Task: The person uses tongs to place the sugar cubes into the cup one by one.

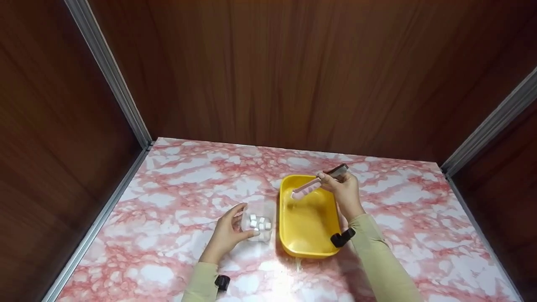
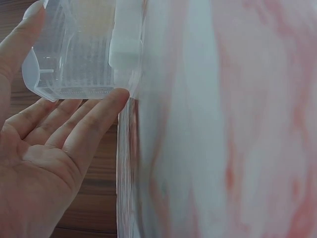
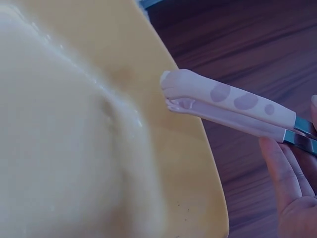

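Note:
My left hand (image 1: 226, 235) holds a clear plastic container (image 2: 74, 91) at its left side, thumb on one edge and fingers against another. Several small white cubes (image 1: 261, 226) lie inside it. Over the far part of a yellow basin (image 1: 309, 226), my right hand (image 1: 347, 193) grips metal tongs with pale pink, paw-shaped tips (image 3: 218, 94). The tongs slant down to the left, their two arms close together. A whitish spot shows at the very tip; I cannot tell if it is part of the tongs.
The basin stands just right of the container on a red-and-white marbled tabletop (image 1: 176, 193). A small wet-looking streak (image 1: 298, 263) lies near the basin's front. Brown wood-patterned panels (image 1: 268, 75) enclose the back and sides, with metal strips (image 1: 113, 71) at the corners.

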`<state>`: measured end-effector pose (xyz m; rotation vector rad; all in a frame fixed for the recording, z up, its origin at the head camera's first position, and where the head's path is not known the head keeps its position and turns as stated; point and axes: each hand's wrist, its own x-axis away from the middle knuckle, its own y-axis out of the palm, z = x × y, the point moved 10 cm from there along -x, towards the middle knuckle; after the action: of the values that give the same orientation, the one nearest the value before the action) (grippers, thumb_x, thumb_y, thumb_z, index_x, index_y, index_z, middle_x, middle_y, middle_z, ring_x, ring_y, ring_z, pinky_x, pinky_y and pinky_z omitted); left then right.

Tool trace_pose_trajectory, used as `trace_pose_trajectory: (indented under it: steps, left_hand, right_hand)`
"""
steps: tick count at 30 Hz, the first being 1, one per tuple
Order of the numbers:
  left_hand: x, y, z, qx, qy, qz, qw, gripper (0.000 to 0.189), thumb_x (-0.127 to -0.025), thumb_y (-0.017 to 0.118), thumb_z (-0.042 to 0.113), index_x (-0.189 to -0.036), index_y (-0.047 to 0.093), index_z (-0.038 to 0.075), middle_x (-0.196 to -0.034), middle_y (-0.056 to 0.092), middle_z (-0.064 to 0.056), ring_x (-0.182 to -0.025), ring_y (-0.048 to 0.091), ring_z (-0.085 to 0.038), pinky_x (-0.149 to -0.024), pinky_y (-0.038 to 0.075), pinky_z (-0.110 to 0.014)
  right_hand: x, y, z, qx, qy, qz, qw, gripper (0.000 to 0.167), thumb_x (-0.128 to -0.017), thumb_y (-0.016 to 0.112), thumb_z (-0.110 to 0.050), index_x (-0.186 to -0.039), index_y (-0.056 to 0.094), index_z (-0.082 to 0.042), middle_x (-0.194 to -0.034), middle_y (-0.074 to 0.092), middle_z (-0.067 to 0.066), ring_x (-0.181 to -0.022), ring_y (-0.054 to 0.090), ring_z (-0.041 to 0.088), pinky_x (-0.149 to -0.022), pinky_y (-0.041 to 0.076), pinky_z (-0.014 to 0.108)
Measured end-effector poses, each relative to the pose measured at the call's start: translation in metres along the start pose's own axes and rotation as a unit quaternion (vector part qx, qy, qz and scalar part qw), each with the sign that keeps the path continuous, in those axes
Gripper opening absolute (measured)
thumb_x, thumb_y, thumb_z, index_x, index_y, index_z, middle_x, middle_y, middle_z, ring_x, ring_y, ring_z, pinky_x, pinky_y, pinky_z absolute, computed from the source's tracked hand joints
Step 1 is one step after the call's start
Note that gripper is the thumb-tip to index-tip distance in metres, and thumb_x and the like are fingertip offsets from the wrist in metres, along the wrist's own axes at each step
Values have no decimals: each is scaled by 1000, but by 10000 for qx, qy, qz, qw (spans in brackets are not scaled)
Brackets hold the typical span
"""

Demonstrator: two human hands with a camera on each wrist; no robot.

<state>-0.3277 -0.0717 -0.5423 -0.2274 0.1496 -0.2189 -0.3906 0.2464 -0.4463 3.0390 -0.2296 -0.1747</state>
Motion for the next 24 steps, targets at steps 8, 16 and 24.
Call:
trace_pose_trajectory:
  steps: [8, 16, 24]
  left_hand:
    - [-1, 0, 1, 94, -20, 26, 10000, 87, -72, 85, 25, -145, 40, 9, -146, 41, -9, -128, 43, -36, -100, 40, -49]
    - [-1, 0, -1, -29, -88, 36, 10000, 89, -71, 86, 29, -145, 40, 11, -146, 41, -6, -127, 44, -34, -100, 41, -47]
    - [-1, 0, 1, 22, 45, 17, 10000, 87, -73, 85, 27, -145, 40, 9, -146, 41, -10, -126, 44, -36, -99, 42, -48]
  right_hand:
    - [4, 6, -11, -30, -70, -93, 9999, 29, -84, 75, -12, -101, 66, 10, -92, 67, 18, -89, 67, 30, -80, 54, 38]
    - [-2, 14, -1, -401, -297, -292, 9983, 33, -81, 77, -15, -100, 65, 10, -95, 67, 23, -86, 68, 29, -79, 55, 41]
    - [8, 33, -6, -473, -244, -467, 9975, 41, -79, 79, -19, -105, 63, 9, -95, 67, 19, -85, 66, 27, -77, 55, 40]
